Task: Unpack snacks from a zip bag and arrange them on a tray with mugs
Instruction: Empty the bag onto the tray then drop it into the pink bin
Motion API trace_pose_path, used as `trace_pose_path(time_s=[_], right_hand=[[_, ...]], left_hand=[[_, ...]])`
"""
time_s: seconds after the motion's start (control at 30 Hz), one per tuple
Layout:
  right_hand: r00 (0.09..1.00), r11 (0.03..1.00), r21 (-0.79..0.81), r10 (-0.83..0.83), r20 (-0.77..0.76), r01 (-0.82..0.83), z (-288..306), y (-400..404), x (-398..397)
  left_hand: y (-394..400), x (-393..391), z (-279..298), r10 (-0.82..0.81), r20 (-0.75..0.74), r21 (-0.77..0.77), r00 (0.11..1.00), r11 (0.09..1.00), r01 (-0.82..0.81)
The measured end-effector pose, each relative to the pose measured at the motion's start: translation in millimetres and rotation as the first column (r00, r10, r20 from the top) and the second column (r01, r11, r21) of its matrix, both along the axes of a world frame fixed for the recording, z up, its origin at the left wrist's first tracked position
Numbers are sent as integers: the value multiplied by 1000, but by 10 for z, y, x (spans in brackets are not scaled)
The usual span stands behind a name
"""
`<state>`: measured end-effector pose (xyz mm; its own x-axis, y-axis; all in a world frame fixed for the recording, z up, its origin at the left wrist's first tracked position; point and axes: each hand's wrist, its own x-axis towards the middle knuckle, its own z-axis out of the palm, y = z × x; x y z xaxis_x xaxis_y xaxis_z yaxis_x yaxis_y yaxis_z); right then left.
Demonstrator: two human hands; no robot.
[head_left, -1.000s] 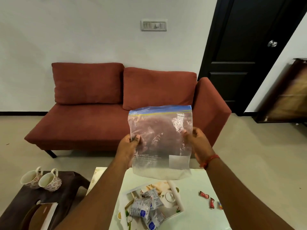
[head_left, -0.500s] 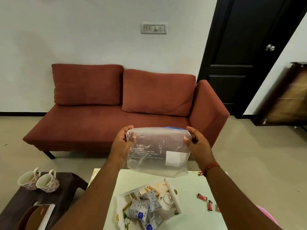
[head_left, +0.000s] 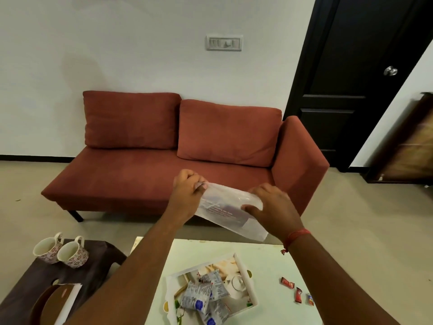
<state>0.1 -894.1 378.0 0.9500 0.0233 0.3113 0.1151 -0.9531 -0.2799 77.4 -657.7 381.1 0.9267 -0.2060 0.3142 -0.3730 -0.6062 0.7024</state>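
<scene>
I hold a clear, empty-looking zip bag (head_left: 225,208) folded flat in the air above the far edge of the white table (head_left: 269,263). My left hand (head_left: 187,195) pinches its left end and my right hand (head_left: 273,207) grips its right side from above. Below, a white printed tray (head_left: 246,268) sits on the table with several silver-blue snack packets (head_left: 203,294) piled in it. Three small red candies (head_left: 297,292) lie on the table to the tray's right. Two floral mugs (head_left: 61,249) stand on a dark side table (head_left: 93,266) at the left.
A red sofa (head_left: 164,170) stands against the wall beyond the table. A black door (head_left: 351,78) is at the right. A round brown board and a white book (head_left: 58,303) lie on the side table near its front.
The bag went from hanging upright to folded over and lowered. My right hand shifted on top of it, and the camera tilted down a little.
</scene>
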Motion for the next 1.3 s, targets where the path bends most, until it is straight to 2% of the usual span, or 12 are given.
trace_pose_path(time_s=[0.13,0.23,0.33,0.43,0.5,0.6,0.67,0.8,0.93,1.07,1.23,1.3], right_hand=[[1000,998,56,-3,-28,4,95,194,98],[995,925,368,-87,-45,97,71,215,152],[987,755,636,-133,-95,162,93,175,171],[985,501,849,-99,-139,170,106,183,163],[985,308,936,-48,-165,172,100,221,141],[975,85,972,33,-222,219,102,306,82],[967,68,966,39,-253,250,96,335,54],[964,298,917,-47,-263,265,28,275,32],[961,368,889,-56,-270,272,-1,220,21],[966,260,942,88,-244,214,37,164,-21],[967,189,955,76,-244,227,42,80,22],[966,113,963,58,-253,246,72,91,26]], left_hand=[[-224,-87,251,-126,65,-47,990,991,129],[-274,-111,300,-12,82,-240,997,970,32],[-236,-138,225,88,-174,-413,981,898,-154],[-193,-165,64,-153,-507,-550,848,815,-182],[-185,-195,-29,-332,-586,-628,739,763,-155],[-235,-245,-18,-346,-590,-616,729,777,-130],[-260,-226,7,-296,-579,-592,760,793,-142],[-221,-155,-30,-225,-550,-540,804,831,-137],[-188,-148,-95,-166,-542,-478,824,868,-139],[-159,-124,-92,-237,-492,-552,838,829,-91],[-217,-168,-11,-298,-453,-639,840,766,-73],[-257,-148,-12,-294,-455,-662,840,743,-99]])
